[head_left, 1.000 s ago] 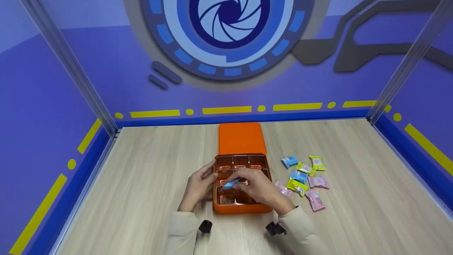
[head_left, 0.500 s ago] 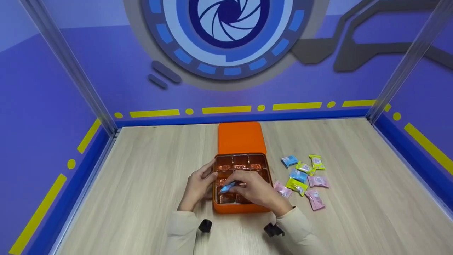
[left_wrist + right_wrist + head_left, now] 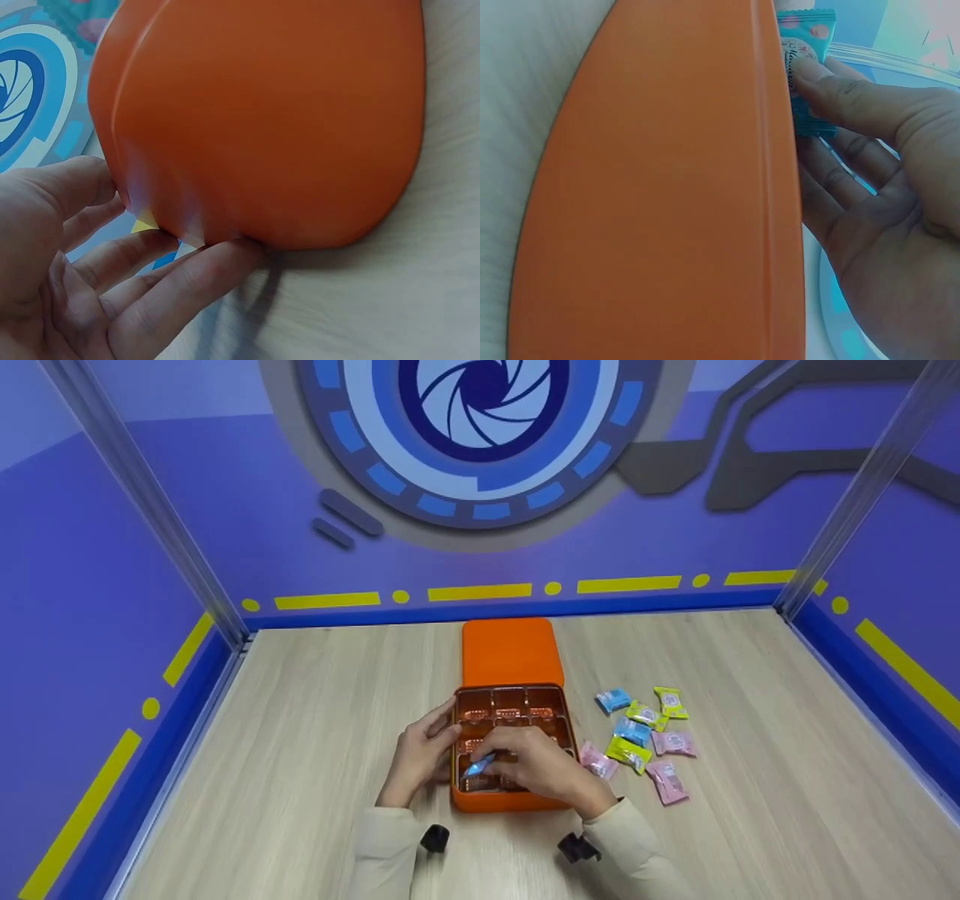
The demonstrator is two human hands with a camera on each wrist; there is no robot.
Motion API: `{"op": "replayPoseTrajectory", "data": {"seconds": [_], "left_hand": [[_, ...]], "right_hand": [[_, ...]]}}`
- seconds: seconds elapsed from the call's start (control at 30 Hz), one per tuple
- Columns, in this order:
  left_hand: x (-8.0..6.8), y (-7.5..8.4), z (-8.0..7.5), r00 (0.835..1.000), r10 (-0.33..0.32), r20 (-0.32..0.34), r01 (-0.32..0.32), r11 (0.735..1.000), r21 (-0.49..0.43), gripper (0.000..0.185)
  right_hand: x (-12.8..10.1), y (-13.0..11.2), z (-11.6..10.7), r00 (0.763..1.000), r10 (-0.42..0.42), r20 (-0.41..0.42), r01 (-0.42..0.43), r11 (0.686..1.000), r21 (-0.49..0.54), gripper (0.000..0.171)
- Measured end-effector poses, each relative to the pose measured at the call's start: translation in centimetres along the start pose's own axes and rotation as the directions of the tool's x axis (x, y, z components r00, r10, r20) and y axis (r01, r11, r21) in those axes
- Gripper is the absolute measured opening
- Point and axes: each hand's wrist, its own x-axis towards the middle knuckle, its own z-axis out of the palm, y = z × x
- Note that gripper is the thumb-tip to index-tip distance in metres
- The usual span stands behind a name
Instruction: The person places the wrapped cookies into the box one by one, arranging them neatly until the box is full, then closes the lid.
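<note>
An orange lunch box (image 3: 510,804) with a divided brown inner tray lies in front of me. My right hand (image 3: 536,761) pinches a blue-wrapped candy (image 3: 478,767), tilted, over the tray's front-left compartment. In the right wrist view, thumb and fingers hold the candy (image 3: 808,34) beside the box's rim, which hides part of it. My left hand (image 3: 416,754) grips the box's left side, thumb at the rim. The left wrist view shows its fingertips (image 3: 240,251) against the outer wall (image 3: 285,135). My right hand covers part of the tray.
Behind the box lies a flat orange lid (image 3: 512,652). To the right, several wrapped candies are scattered: blue (image 3: 614,701), yellow (image 3: 630,754) and pink (image 3: 667,784). Blue-purple walls (image 3: 480,562) enclose the wooden table (image 3: 330,697) at the back and sides.
The right hand has moved slightly left and toward the front of the box, and the blue candy has tilted and dropped lower. The left hand stays at the box's side.
</note>
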Motion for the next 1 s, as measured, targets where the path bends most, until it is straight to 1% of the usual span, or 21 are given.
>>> {"op": "replayPoseTrajectory", "data": {"seconds": [0.23, 0.4, 0.63, 0.83, 1.0], "left_hand": [[-0.07, 0.01, -0.02, 1.000, -0.016, -0.003, 0.016, 1.000, 0.012, 0.052], [0.03, -0.04, -0.04, 1.000, 0.000, 0.000, 0.000, 1.000, 0.028, 0.052], [-0.11, 0.12, -0.08, 1.000, 0.005, 0.009, -0.005, 0.999, 0.036, 0.053], [-0.18, 0.17, -0.12, 1.000, 0.018, 0.006, -0.018, 0.999, 0.042, 0.052], [-0.15, 0.11, -0.13, 1.000, 0.011, 0.003, -0.012, 0.999, 0.039, 0.052]], "right_hand": [[0.11, 0.05, 0.20, 1.000, 0.015, 0.013, -0.015, 1.000, 0.001, 0.020], [0.19, -0.01, 0.24, 0.999, 0.035, 0.026, -0.035, 0.999, -0.009, 0.022], [0.17, 0.00, 0.21, 0.999, 0.016, 0.044, -0.014, 0.999, -0.045, 0.024], [0.18, -0.10, 0.13, 0.999, 0.024, 0.043, -0.022, 0.998, -0.063, 0.022], [0.17, -0.19, 0.10, 0.999, 0.025, 0.039, -0.021, 0.996, -0.089, 0.022]]}}
